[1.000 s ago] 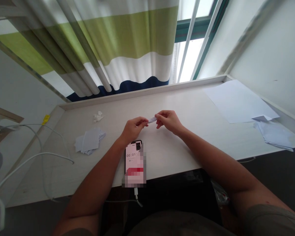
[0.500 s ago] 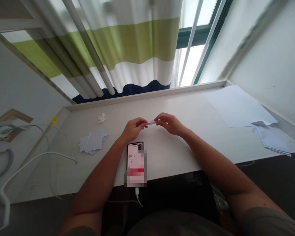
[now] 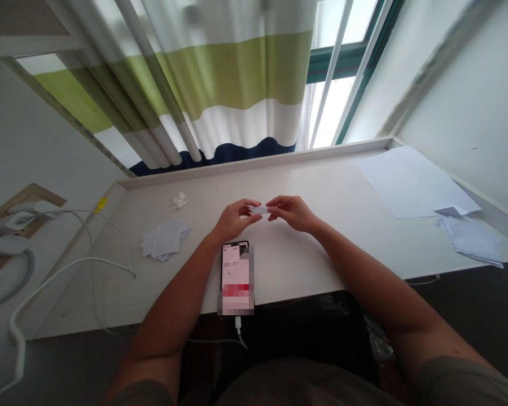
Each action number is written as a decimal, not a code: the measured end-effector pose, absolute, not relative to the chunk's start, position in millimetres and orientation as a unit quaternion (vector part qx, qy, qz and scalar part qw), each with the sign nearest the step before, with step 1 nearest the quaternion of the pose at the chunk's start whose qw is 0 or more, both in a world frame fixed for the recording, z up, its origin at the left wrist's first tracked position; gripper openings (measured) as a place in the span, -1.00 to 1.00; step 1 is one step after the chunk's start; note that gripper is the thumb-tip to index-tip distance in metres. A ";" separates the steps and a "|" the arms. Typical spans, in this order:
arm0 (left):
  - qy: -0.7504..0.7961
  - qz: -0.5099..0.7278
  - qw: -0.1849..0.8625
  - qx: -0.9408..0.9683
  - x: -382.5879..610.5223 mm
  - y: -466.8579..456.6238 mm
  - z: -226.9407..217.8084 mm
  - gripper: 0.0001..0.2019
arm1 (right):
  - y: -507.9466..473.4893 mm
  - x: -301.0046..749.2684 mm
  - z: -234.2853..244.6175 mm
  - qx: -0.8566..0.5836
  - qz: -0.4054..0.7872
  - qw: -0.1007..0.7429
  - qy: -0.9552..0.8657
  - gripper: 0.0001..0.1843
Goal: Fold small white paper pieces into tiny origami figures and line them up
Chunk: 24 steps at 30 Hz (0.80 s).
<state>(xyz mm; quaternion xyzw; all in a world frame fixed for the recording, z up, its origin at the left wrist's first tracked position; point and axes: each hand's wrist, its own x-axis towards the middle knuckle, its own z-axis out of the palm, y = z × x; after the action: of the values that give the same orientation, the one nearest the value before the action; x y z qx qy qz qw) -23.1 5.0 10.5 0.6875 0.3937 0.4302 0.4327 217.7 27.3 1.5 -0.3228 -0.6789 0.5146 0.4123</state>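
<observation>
The pale wooden surface (image 3: 288,265) stretches out in front of me, with a raised rim along its far edge. Beyond it hangs a striped curtain (image 3: 237,76) in white and green with a dark blue hem, and to the right of that is a window (image 3: 336,104) with teal framing behind upright white bars. White cables (image 3: 20,345) loop over the left end. At the far right a big white sheet of paper (image 3: 406,180) lies flat, and just nearer to me a paper stack (image 3: 472,242) lies by the right end. A phone (image 3: 237,270) lies face up at the near edge beside my left forearm, running a timer, part of its screen pixelated. Left of that forearm, loose paper pieces (image 3: 167,239) overlap in a pile. My left grip (image 3: 258,211) and right grip (image 3: 268,211) face each other over the middle, both narrow, thumb against fingers. Far left, past the pile, sits a crumpled white wad (image 3: 179,201). Smallest is the white paper slip (image 3: 259,210) I hold, its left end in one grip, its right end in the other; I cannot tell whether it touches the surface.
</observation>
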 end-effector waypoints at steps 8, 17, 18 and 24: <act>0.412 0.441 0.440 0.665 -22.4 5.2 4.0 -0.61 | 25.6 216.4 2.2 -0.323 0.513 0.418 -0.676 -0.48; 0.376 0.474 0.474 0.639 -12.4 1.1 3.8 -0.59 | 18.4 210.9 4.5 -0.320 0.487 0.460 -0.670 -0.52; 0.378 0.474 0.470 0.641 -11.5 0.3 4.6 -0.60 | 17.8 210.7 5.0 -0.319 0.481 0.459 -0.675 -0.52; 0.377 0.482 0.429 0.664 -9.6 -1.9 6.0 -0.66 | 16.0 209.7 3.0 -0.307 0.440 0.464 -0.705 -0.59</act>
<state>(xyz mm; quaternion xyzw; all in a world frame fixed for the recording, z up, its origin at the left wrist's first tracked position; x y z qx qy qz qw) -9.6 -1.9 6.0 0.6636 0.3775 0.4825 0.4295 209.7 16.0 3.0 -0.3068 -0.7052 0.4400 0.4637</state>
